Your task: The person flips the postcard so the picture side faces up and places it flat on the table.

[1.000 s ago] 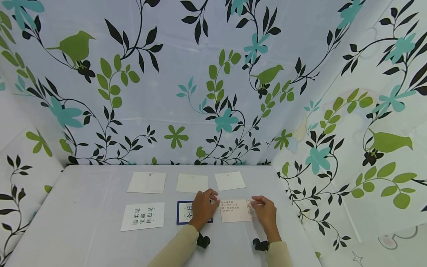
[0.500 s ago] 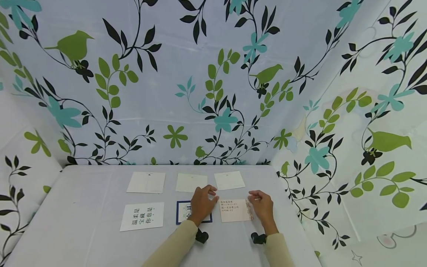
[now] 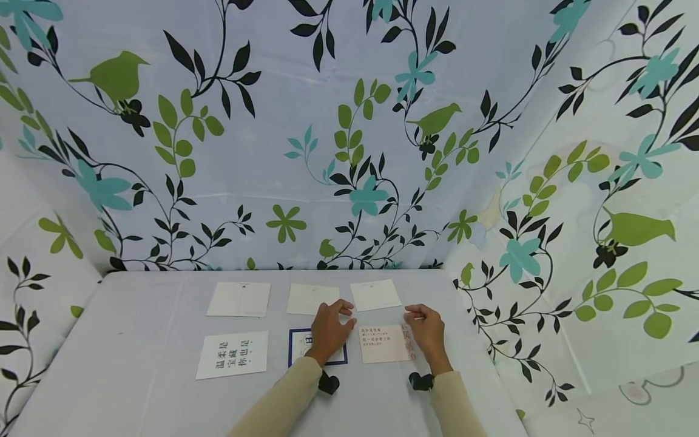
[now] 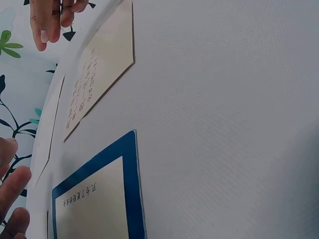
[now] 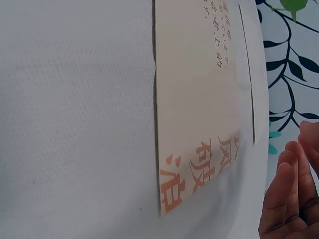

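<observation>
a pale blue-grey fabric backdrop (image 3: pixel 262 152), printed with green birds (image 3: pixel 117 76), turquoise flowers (image 3: pixel 368 195) and black leaves (image 3: pixel 179 53), hangs behind a tabletop (image 3: pixel 136 346) covered in white cloth. a white side panel (image 3: pixel 617 346) to the right repeats the pattern.

The person's left hand (image 3: pixel 330 329) is just left of the pink card (image 3: pixel 382 345), its fingers softly bent. The right hand (image 3: pixel 428 334) is by the card's right end, bent too. Both sleeved arms (image 3: pixel 281 394) slant in from its near side.

Diffuse, even light in head view; wrist views dimmer, slightly soft, left one shadowed at lower right.
</observation>
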Available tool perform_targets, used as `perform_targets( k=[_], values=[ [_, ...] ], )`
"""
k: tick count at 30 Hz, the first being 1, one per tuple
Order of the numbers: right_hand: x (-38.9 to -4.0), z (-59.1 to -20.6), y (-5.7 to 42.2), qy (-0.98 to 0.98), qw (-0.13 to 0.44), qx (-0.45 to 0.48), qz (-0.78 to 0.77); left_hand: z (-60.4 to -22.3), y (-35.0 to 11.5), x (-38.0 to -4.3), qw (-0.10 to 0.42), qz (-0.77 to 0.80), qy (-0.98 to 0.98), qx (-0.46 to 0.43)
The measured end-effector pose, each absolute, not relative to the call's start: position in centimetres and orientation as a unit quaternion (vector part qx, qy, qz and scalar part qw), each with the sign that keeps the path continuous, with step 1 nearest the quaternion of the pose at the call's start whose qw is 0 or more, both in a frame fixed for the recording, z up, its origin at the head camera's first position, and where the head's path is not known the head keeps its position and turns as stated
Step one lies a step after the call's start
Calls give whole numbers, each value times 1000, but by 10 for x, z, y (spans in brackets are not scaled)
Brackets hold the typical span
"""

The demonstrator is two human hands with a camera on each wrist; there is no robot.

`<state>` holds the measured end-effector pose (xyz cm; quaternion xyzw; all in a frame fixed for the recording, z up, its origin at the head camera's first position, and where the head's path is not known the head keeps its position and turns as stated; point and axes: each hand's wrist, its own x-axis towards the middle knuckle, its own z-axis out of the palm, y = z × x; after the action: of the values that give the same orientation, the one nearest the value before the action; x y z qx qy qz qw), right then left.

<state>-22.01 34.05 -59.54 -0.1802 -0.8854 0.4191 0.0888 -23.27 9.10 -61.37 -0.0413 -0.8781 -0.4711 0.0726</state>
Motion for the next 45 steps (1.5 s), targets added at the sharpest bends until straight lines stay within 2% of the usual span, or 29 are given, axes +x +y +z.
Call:
perform_targets(
  k=[19, 30, 45],
  values=[
    [-241, -591, 340, -882, 98, -169, 430, -613, 88, -248, 67, -468, -880, -52],
    [-251, -588, 336, -879, 72, -180, 435, -611, 86, -257, 62, -464, -882, -56],
    [-266, -592, 337, -883, 68, -170, 432, -618, 83, -273, 44, -462, -884, -60]
  ],
)
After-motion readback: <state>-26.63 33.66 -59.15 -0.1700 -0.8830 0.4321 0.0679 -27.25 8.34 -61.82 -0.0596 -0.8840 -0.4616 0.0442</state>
